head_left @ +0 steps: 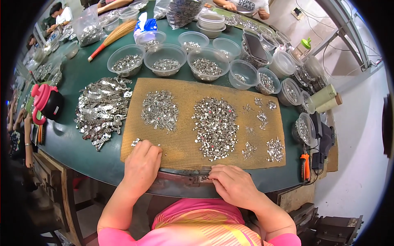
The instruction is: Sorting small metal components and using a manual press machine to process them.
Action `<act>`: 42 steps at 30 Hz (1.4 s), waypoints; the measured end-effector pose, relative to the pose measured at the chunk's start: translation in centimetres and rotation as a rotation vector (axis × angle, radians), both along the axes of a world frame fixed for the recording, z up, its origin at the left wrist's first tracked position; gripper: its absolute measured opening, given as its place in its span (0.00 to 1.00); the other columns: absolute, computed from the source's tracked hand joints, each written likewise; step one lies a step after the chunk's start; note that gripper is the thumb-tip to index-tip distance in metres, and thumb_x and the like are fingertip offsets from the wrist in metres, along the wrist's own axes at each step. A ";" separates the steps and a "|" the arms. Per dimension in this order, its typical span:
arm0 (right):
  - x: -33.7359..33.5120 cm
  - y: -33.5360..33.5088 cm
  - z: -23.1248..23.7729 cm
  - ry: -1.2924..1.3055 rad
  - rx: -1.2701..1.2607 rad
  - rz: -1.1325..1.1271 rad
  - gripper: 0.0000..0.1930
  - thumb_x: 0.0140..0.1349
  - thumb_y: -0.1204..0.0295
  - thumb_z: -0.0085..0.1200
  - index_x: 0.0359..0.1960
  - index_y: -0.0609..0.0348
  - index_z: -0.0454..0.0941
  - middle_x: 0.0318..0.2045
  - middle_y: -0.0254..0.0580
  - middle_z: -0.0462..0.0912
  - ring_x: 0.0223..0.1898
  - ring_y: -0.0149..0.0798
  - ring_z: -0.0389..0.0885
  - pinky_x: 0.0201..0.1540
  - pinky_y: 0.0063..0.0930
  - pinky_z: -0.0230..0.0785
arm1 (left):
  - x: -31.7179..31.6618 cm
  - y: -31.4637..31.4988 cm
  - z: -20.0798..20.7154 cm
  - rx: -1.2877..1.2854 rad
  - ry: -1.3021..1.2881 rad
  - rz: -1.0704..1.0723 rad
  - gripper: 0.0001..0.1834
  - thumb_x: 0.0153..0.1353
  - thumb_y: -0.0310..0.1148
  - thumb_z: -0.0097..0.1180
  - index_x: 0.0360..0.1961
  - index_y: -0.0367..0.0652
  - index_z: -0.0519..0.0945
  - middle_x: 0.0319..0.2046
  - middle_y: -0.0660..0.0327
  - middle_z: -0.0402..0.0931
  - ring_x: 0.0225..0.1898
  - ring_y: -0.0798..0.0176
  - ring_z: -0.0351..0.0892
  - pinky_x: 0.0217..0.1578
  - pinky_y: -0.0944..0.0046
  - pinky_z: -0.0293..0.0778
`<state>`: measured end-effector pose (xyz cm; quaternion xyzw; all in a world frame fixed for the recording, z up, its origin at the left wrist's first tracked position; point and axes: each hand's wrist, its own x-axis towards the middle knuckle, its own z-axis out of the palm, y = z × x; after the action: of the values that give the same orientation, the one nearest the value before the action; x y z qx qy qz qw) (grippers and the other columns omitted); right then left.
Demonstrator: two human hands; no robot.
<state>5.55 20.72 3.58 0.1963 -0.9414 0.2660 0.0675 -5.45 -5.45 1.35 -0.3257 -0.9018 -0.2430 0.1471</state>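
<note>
The left hand (141, 164), fingers curled together, hides small shiny metal clips (136, 142) on the tan mesh mat (184, 92); the right hand (234, 182) pinches hardly visible clips at the round green desk (65, 139) edge.

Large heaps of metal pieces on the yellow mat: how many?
2. The left heap lies left of the middle of the yellow mat; the middle heap lies beside it. Smaller clusters lie further right.

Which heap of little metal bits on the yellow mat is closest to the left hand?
The tiny cluster at the mat's near left corner, just beside the left hand's knuckles. The two big heaps lie farther up the mat.
</note>
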 end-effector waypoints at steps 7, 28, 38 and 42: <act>0.4 -0.6 -1.0 0.030 -0.051 -0.090 0.11 0.60 0.73 0.66 0.43 0.56 0.80 0.43 0.41 0.84 0.49 0.45 0.85 0.53 0.37 0.73 | 1.4 2.0 0.7 0.166 -0.097 -0.127 0.08 0.56 0.22 0.67 0.35 0.41 0.80 0.35 0.56 0.76 0.37 0.50 0.77 0.37 0.55 0.74; -1.3 3.5 -0.7 0.071 -0.101 -0.172 0.14 0.63 0.77 0.60 0.50 0.58 0.82 0.52 0.43 0.85 0.54 0.48 0.85 0.49 0.36 0.80 | 3.9 5.4 0.1 0.266 -0.402 -0.402 0.10 0.58 0.24 0.67 0.41 0.40 0.83 0.41 0.58 0.82 0.43 0.51 0.82 0.43 0.55 0.78; -2.4 3.1 -0.3 0.068 0.181 -0.068 0.19 0.54 0.80 0.61 0.50 0.58 0.86 0.56 0.40 0.85 0.59 0.43 0.84 0.50 0.32 0.82 | -0.4 5.3 1.6 0.182 -0.227 -0.468 0.17 0.58 0.27 0.68 0.49 0.40 0.84 0.45 0.58 0.82 0.46 0.50 0.82 0.46 0.55 0.79; -1.7 4.0 -0.1 0.023 0.151 -0.083 0.18 0.55 0.80 0.62 0.49 0.56 0.87 0.54 0.38 0.87 0.57 0.42 0.85 0.47 0.30 0.81 | -2.1 5.4 1.5 0.068 -0.280 -0.557 0.17 0.60 0.31 0.66 0.50 0.39 0.83 0.44 0.60 0.79 0.45 0.54 0.78 0.44 0.57 0.79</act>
<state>3.83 24.69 3.48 0.1646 -0.9652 0.1890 0.0743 -7.53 -0.01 2.84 -0.5184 -0.7807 -0.3467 -0.0399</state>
